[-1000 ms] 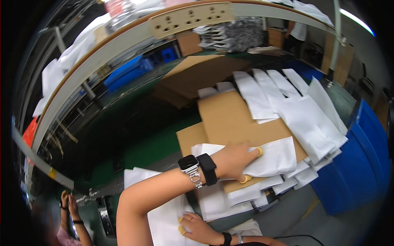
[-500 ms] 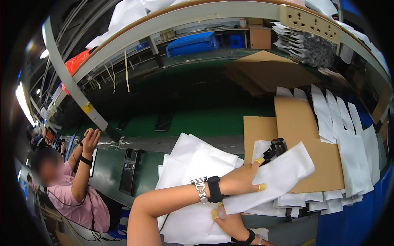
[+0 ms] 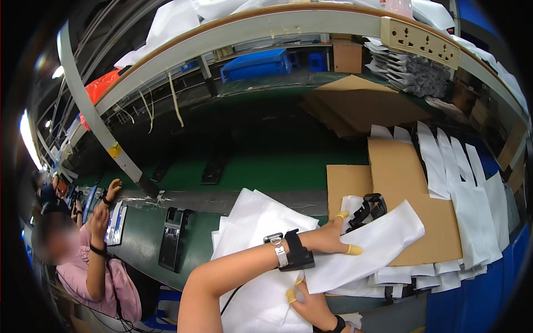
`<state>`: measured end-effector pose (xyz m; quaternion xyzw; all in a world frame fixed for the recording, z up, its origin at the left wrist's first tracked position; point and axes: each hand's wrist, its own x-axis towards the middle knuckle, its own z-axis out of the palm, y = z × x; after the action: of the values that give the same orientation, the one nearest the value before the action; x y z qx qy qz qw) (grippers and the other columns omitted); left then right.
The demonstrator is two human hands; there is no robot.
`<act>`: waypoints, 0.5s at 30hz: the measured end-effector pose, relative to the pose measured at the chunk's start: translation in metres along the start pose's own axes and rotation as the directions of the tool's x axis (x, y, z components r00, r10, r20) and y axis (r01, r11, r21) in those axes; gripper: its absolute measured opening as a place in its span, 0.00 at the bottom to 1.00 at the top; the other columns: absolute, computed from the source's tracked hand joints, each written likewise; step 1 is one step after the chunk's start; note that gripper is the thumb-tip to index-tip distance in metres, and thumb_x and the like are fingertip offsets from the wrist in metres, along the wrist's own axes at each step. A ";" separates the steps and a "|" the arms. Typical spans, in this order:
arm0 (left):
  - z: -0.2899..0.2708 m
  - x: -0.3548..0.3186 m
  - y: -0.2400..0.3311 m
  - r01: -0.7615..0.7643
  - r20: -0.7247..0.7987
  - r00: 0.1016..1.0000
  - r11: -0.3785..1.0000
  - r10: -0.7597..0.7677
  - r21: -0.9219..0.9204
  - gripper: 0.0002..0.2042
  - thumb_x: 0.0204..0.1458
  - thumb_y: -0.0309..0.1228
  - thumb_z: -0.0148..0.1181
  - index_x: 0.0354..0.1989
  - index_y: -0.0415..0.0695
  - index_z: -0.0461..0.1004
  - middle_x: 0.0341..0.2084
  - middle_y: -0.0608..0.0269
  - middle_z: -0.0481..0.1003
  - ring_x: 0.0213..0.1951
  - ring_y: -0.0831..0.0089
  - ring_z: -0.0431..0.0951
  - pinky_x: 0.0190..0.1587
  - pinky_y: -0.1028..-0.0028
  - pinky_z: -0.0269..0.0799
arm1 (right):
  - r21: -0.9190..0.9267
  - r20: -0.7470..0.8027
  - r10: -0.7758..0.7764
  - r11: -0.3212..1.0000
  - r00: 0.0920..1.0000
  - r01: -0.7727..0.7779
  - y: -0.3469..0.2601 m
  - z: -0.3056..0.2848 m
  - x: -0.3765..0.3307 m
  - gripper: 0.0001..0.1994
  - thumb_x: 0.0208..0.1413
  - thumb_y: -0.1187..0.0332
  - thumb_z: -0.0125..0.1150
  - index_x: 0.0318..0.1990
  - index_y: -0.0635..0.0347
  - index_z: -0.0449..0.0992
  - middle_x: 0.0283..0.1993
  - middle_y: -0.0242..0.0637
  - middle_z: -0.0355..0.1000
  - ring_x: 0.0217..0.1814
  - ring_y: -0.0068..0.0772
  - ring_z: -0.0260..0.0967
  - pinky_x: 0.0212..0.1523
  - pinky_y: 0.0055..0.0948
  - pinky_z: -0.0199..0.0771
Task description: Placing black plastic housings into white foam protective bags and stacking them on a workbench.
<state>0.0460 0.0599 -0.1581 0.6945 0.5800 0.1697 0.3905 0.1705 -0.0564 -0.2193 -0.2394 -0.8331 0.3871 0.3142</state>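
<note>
A long white foam sleeve (image 3: pixel 372 244) lies slantwise across the right of the bench. My left hand (image 3: pixel 327 238), with yellow finger cots, reaches over from the left and grips its upper side, thumb on top. A black bracket-like part (image 3: pixel 367 212) sits just beyond the sleeve, close to my left fingertips. My right hand (image 3: pixel 312 306) is below, at the sleeve's near left end. Its thumb and forefinger show apart over the white foam sheets (image 3: pixel 252 222); its other fingers are hidden.
Brown cardboard (image 3: pixel 411 194) lies under the sleeve, with more white sleeves (image 3: pixel 472 222) at the right. A black device (image 3: pixel 173 241) rests on the green bench. A co-worker (image 3: pixel 94 277) in pink sits at left. A socket strip (image 3: pixel 420 41) hangs on the overhead rail.
My hands have shifted slightly, still at the sleeve. The black part shows a little more beyond it. The co-worker's hands have moved lower and apart.
</note>
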 end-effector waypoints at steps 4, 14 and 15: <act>-0.013 0.001 0.011 0.147 0.183 0.977 0.971 -0.113 -0.187 0.60 0.32 0.60 0.65 0.60 0.30 0.34 0.52 0.36 0.54 0.57 0.52 0.57 0.57 0.69 0.56 | 0.012 0.063 0.062 0.998 0.996 -0.063 -0.001 -0.002 -0.002 0.14 0.44 0.67 0.59 0.36 0.67 0.68 0.39 0.51 0.65 0.42 0.52 0.62 0.43 0.41 0.62; -0.021 0.009 0.018 0.098 0.095 0.991 0.990 -0.089 -0.098 0.38 0.39 0.52 0.65 0.45 0.27 0.62 0.27 0.59 0.67 0.30 0.76 0.69 0.30 0.78 0.66 | 0.083 -0.066 -0.134 0.987 0.989 0.139 0.014 0.010 -0.001 0.10 0.44 0.72 0.58 0.32 0.66 0.67 0.37 0.45 0.63 0.44 0.47 0.58 0.48 0.39 0.58; -0.017 0.007 0.025 0.094 0.105 0.991 0.990 -0.084 -0.101 0.38 0.39 0.52 0.65 0.45 0.27 0.62 0.27 0.59 0.67 0.30 0.76 0.69 0.30 0.78 0.66 | 0.079 -0.069 -0.124 0.989 0.990 0.129 0.016 0.012 -0.001 0.10 0.44 0.72 0.58 0.32 0.66 0.67 0.37 0.45 0.63 0.44 0.47 0.58 0.48 0.39 0.58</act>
<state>0.0527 0.0719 -0.1301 0.6539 0.5802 0.1473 0.4627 0.1656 -0.0537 -0.2385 -0.1851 -0.8194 0.3928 0.3742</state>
